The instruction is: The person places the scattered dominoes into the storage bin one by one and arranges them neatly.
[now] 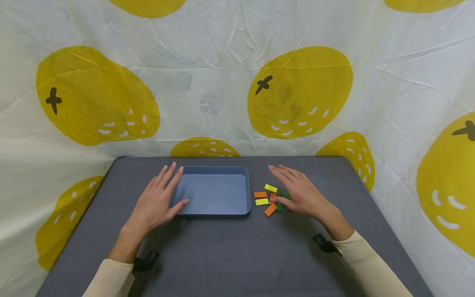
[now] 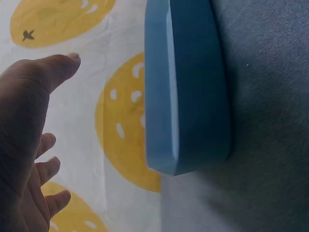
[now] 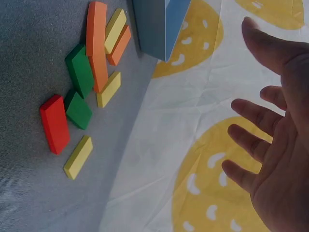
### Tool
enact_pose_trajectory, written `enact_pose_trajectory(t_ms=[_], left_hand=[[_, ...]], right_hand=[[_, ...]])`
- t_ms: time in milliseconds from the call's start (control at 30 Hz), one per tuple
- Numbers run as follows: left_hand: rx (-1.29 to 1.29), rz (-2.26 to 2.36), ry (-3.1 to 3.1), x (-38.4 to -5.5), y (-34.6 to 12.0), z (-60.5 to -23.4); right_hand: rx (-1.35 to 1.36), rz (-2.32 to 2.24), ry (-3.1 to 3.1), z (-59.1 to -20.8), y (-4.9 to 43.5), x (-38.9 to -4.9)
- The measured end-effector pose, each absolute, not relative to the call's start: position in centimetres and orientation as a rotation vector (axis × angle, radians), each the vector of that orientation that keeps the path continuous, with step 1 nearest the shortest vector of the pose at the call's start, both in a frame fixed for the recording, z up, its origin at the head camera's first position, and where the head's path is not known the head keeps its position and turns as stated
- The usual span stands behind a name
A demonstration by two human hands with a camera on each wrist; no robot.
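Note:
Over the left end of a blue-grey tray [image 1: 211, 194] hovers my left hand [image 1: 156, 202], fingers straight and holding nothing. My right hand [image 1: 302, 192] is held above a loose group of small coloured blocks, its fingers extended and nothing in them. In the right wrist view the group includes an orange block [image 3: 96, 29], a green block [image 3: 79, 70], a red block [image 3: 55, 123] and a yellow block [image 3: 78, 157]. They lie on the table to the right of the tray. From the head, the right hand hides some of them. The tray's inside looks bare.
A dark grey table [image 1: 237, 255] carries the tray and blocks. Behind it and at both sides hangs a white cloth [image 1: 208, 99] printed with big yellow fruit. Black straps [image 1: 146, 261] sit at both wrists.

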State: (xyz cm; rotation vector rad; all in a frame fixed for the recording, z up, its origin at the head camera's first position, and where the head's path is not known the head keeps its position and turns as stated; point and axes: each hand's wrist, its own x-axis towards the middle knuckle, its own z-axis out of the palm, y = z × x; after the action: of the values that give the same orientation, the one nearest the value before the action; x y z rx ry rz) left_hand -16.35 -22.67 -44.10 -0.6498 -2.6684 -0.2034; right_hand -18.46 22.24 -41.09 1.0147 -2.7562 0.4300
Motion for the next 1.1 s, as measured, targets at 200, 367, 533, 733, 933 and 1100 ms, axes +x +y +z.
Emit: enact_pose_trajectory(t_ms=[200,367,533,733,933,1100], left_hand=[[-0.612,-0.377,-2.689,-16.6,-23.3,-45.9],[-0.486,-0.559,-2.780,-16.8,-23.9,-47.1],[-0.362,-0.778,-2.831,-17.6,-24.7,-48.1],[-0.224,-1.082,-2.875,-18.4,-25.1,-48.8],[-0.112,-1.259,-2.882,-19.3,-25.3,-49.5],[-0.039,-1.334,-2.927,-19.9,-25.5,-49.6]], right_hand=[[1.074,0.552,-2.750,-41.6,23.2,-19.0],[1.104,0.649,-2.764,-42.1,24.0,-19.5],[1.151,0.725,-2.777,-42.7,24.6,-20.3],[1.232,0.823,-2.779,-43.7,25.2,-21.5],[1.280,0.866,-2.806,-44.7,25.5,-22.6],[1.316,0.899,-2.846,-45.1,25.3,-23.7]])
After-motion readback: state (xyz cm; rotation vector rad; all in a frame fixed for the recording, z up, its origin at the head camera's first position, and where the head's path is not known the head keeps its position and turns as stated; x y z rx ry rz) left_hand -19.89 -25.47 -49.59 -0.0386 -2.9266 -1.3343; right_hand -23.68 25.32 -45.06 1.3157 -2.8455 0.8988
